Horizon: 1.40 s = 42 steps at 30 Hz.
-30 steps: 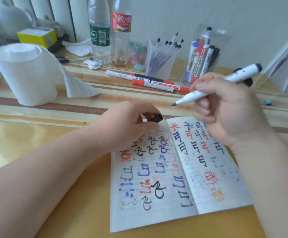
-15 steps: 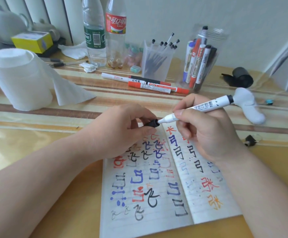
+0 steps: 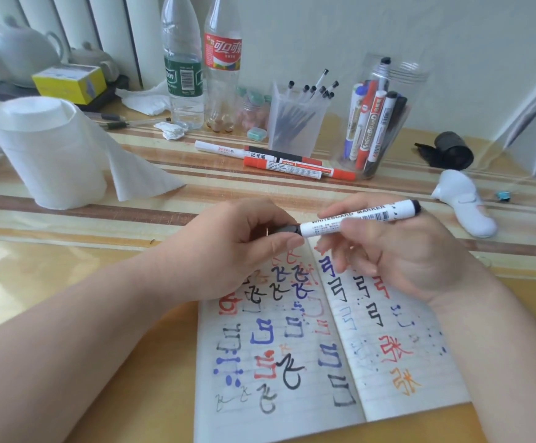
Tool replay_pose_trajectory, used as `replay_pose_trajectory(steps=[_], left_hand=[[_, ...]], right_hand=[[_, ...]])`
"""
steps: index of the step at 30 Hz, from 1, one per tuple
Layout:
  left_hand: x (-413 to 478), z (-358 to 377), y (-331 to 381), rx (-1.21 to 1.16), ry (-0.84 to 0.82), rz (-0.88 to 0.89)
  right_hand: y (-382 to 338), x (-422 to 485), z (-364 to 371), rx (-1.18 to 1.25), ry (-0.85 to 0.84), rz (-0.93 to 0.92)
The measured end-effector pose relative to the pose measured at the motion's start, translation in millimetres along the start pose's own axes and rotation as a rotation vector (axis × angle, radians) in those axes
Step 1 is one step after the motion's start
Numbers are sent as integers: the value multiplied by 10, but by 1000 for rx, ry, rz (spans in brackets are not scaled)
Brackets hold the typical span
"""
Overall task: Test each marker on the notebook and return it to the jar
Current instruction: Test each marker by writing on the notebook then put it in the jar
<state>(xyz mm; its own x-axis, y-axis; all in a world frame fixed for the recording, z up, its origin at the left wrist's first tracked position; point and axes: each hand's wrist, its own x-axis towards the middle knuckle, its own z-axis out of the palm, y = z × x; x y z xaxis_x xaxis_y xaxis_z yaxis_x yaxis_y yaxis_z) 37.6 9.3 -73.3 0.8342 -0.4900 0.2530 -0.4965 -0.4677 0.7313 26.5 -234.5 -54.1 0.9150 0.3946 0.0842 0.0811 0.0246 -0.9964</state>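
An open notebook [image 3: 321, 375] covered in red, blue, black and orange test marks lies in front of me. Above its top edge my right hand [image 3: 397, 251] holds a white whiteboard marker [image 3: 359, 217] by its barrel, lying level. My left hand [image 3: 237, 247] pinches the black cap [image 3: 287, 229], which sits on the marker's left tip. The clear plastic jar [image 3: 384, 119] stands at the back right with several markers upright in it. Three more markers [image 3: 279, 163] lie on the table to the left of the jar.
A paper towel roll [image 3: 49, 151] stands at the left. Two plastic bottles [image 3: 202, 65] and a cup of pens [image 3: 295, 119] line the back. A white handheld object [image 3: 464, 203] and a black roll [image 3: 452, 150] lie at the right.
My right hand brought the uncapped marker down from the upper right to the cap in my left hand. The cap is now on the tip.
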Motion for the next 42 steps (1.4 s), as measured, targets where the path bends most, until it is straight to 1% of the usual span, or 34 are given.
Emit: replay_pose_trajectory(steps=[2, 4, 5, 7, 8, 10, 13, 16, 18, 19, 20, 21, 23, 26, 27, 28, 30, 33, 36, 38, 42], left_hand=[[3, -11, 1, -64, 43, -28], [12, -17, 6, -266, 71, -90], [10, -17, 17, -405, 68, -137], [7, -5, 56, -658, 31, -202], [6, 8, 72, -699, 12, -219], [-2, 28, 92, -685, 16, -237], [-18, 28, 99, -635, 92, -250], [-37, 28, 111, -602, 137, -258], [-44, 33, 116, -575, 148, -257], [-46, 41, 119, -570, 149, -254], [-49, 50, 123, -570, 148, -252], [-52, 60, 130, -571, 143, -249], [-57, 86, 141, -561, 126, -241], [-56, 110, 136, -532, 98, -223], [-53, 112, 131, -516, 86, -223], [-47, 114, 129, -500, 76, -227], [-30, 118, 120, -494, 64, -230], [10, 133, 94, -544, 89, -199], [25, 146, 58, -503, 165, -156], [26, 132, 34, -484, 212, -163], [38, 119, 0, -393, 241, -187]], right_hand=[[-32, 0, -87, 88, 67, -8], [-53, -25, -122, 78, 161, -22], [-51, -38, -102, 21, 175, -28], [-19, -60, -9, -206, 147, -73], [7, -66, 54, -355, 133, -117], [60, -58, 169, -605, 130, -228], [101, -52, 254, -835, 159, -439], [122, -42, 281, -974, 204, -568], [107, -50, 307, -982, 219, -599], [97, -59, 326, -949, 217, -583], [89, -68, 345, -886, 212, -530], [82, -80, 357, -784, 206, -434], [56, -95, 346, -480, 179, -191], [-17, -70, 309, 26, 68, 226], [-53, -64, 300, 139, 34, 346], [-77, -59, 290, 201, 11, 422], [-90, -42, 268, 204, -7, 441], [-85, 12, 247, 214, 60, 354], [-34, 46, 229, 326, 142, 310], [12, 58, 241, 372, 154, 254], [81, 106, 246, 457, 226, 143]])
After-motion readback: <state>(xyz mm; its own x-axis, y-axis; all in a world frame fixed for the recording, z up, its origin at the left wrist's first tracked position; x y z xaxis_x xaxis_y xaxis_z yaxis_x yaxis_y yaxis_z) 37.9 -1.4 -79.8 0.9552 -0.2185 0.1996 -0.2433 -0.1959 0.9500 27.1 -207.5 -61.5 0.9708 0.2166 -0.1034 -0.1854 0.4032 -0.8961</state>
